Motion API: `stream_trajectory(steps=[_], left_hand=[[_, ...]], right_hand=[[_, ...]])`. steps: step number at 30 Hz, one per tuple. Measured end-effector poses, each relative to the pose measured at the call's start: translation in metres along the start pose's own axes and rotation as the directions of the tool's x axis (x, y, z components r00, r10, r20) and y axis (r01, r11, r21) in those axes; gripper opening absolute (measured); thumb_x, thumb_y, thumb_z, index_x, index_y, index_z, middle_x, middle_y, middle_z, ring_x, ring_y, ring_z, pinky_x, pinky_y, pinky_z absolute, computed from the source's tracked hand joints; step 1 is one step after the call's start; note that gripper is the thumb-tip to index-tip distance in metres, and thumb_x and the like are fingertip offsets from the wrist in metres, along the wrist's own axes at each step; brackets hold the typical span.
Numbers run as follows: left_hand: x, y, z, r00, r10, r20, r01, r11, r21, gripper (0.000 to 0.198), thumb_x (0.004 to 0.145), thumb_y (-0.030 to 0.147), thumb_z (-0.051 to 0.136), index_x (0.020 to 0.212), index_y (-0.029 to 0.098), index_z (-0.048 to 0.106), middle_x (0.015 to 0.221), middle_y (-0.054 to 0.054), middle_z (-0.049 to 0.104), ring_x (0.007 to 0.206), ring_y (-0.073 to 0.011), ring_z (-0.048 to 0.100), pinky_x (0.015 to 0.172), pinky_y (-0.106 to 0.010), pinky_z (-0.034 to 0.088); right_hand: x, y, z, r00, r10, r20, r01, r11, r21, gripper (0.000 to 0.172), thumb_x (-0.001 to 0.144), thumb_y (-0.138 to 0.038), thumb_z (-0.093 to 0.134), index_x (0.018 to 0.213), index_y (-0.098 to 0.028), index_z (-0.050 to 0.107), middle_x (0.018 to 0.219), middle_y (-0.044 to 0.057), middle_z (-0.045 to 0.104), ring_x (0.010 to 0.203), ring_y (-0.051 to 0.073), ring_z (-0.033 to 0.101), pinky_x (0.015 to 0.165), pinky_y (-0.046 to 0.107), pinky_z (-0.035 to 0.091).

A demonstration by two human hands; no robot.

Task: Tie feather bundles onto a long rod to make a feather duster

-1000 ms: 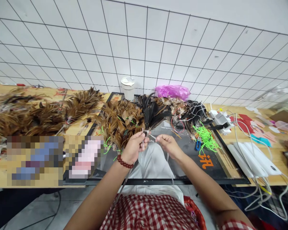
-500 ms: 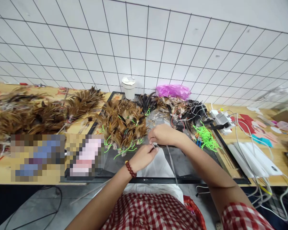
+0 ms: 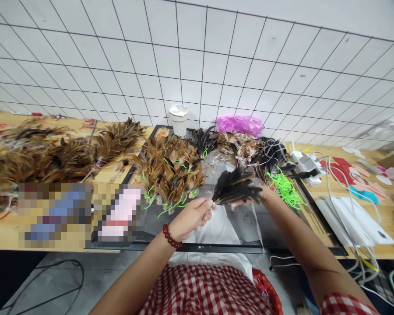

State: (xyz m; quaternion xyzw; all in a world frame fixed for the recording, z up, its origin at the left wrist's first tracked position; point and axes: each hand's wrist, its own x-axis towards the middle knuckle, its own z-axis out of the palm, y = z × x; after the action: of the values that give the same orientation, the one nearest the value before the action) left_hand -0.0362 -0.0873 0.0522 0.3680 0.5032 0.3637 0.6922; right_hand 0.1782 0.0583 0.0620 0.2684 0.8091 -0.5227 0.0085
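- White gridded wall [image 3: 192,65], twelve o'clock
- Wooden table [image 3: 3,232] at three and nine, dark board [image 3: 154,227] between
- Left hand [image 3: 193,216] pinching black feathers [image 3: 231,186] by their base
- Right hand [image 3: 237,204] half-hidden; grip unclear

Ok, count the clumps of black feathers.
3: the held clump in the left hand, the small clump near the lidded cup, the wire-draped clump behind the green strings. More may be hidden.
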Motion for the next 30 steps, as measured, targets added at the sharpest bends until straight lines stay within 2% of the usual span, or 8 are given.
stream_trajectory(steps=[3, 7, 13, 17, 21, 23, 26, 30], left_hand=[[0.013, 0.007, 0.000, 0.996, 0.034, -0.086, -0.051, 0.978, -0.204, 0.038, 0.077, 0.048, 0.063, 0.097, 0.018, 0.052, 0.054, 0.008, 0.040, 0.038, -0.0025, 0.027, 0.037, -0.014, 0.015], [0.036, 0.027, -0.012, 0.985, 0.126, -0.119, -0.161, 0.919, -0.361, 0.037, 0.077, 0.044, 0.066, 0.093, 0.012, 0.058, 0.057, 0.006, 0.041, 0.038, -0.0005, 0.029, 0.035, -0.012, 0.017], [0.062, 0.077, -0.041, 0.975, 0.137, -0.174, -0.207, 0.841, -0.500, 0.017, 0.091, 0.024, 0.049, 0.084, 0.010, 0.056, 0.056, 0.005, 0.039, 0.035, 0.0003, 0.027, 0.032, -0.010, 0.016], [0.073, 0.094, -0.061, 0.987, 0.125, -0.101, -0.161, 0.754, -0.637, 0.022, 0.094, 0.024, 0.041, 0.083, 0.010, 0.055, 0.056, 0.005, 0.039, 0.035, 0.0000, 0.028, 0.031, -0.010, 0.017], [0.086, 0.100, -0.079, 0.991, 0.124, -0.056, -0.125, 0.665, -0.737, 0.028, 0.096, 0.025, 0.035, 0.078, 0.011, 0.051, 0.055, 0.005, 0.038, 0.035, -0.0012, 0.028, 0.031, -0.011, 0.017], [0.093, 0.107, -0.084, 0.986, 0.164, -0.041, -0.135, 0.616, -0.776, 0.028, 0.096, 0.026, 0.035, 0.078, 0.012, 0.051, 0.055, 0.005, 0.038, 0.036, -0.0014, 0.029, 0.032, -0.011, 0.018], [0.100, 0.122, -0.083, 0.973, 0.227, -0.036, -0.163, 0.571, -0.805, 0.028, 0.096, 0.026, 0.035, 0.078, 0.011, 0.051, 0.055, 0.005, 0.038, 0.037, -0.0014, 0.030, 0.032, -0.011, 0.018], [0.107, 0.135, -0.077, 0.965, 0.256, -0.053, -0.193, 0.564, -0.803, 0.022, 0.095, 0.023, 0.040, 0.080, 0.011, 0.052, 0.056, 0.005, 0.038, 0.037, -0.0013, 0.029, 0.032, -0.011, 0.018]], right_hand=[[0.005, 0.005, 0.015, 0.999, 0.040, -0.015, -0.039, 0.996, 0.076, 0.042, 0.070, -0.054, 0.066, 0.076, -0.013, 0.069, 0.052, -0.004, 0.051, 0.048, 0.006, 0.038, 0.048, 0.020, 0.029], [0.019, 0.009, 0.026, 0.994, 0.101, -0.038, -0.089, 0.968, 0.236, 0.045, 0.070, -0.057, 0.066, 0.075, -0.012, 0.065, 0.047, -0.008, 0.040, 0.042, 0.004, 0.027, 0.043, 0.020, 0.019], [0.041, -0.005, 0.021, 0.919, 0.012, -0.394, 0.144, 0.920, 0.365, 0.044, 0.073, -0.058, 0.061, 0.075, -0.015, 0.059, 0.045, -0.011, 0.026, 0.041, 0.004, 0.019, 0.042, 0.021, 0.012], [0.058, -0.012, 0.013, 0.915, -0.042, -0.401, 0.174, 0.938, 0.299, 0.041, 0.074, -0.055, 0.061, 0.073, -0.014, 0.059, 0.045, -0.010, 0.029, 0.041, 0.004, 0.020, 0.042, 0.020, 0.014], [0.082, -0.004, -0.017, 0.948, 0.024, -0.318, 0.047, 0.976, 0.212, 0.043, 0.079, -0.055, 0.055, 0.082, -0.014, 0.065, 0.049, -0.007, 0.041, 0.042, 0.006, 0.031, 0.045, 0.020, 0.026], [0.102, 0.000, -0.034, 0.858, 0.094, -0.505, -0.074, 0.996, 0.059, 0.041, 0.083, -0.051, 0.052, 0.080, -0.014, 0.068, 0.060, -0.001, 0.056, 0.052, 0.009, 0.046, 0.052, 0.022, 0.035], [0.141, 0.001, -0.046, 0.614, 0.143, -0.776, -0.339, 0.936, -0.096, 0.030, 0.083, -0.041, 0.055, 0.080, -0.016, 0.071, 0.080, 0.006, 0.069, 0.075, 0.015, 0.061, 0.067, 0.024, 0.040], [0.188, -0.003, -0.037, 0.580, 0.262, -0.771, -0.498, 0.863, -0.082, 0.039, 0.078, -0.051, 0.057, 0.083, -0.015, 0.073, 0.090, 0.016, 0.071, 0.088, 0.025, 0.064, 0.070, 0.028, 0.042]])
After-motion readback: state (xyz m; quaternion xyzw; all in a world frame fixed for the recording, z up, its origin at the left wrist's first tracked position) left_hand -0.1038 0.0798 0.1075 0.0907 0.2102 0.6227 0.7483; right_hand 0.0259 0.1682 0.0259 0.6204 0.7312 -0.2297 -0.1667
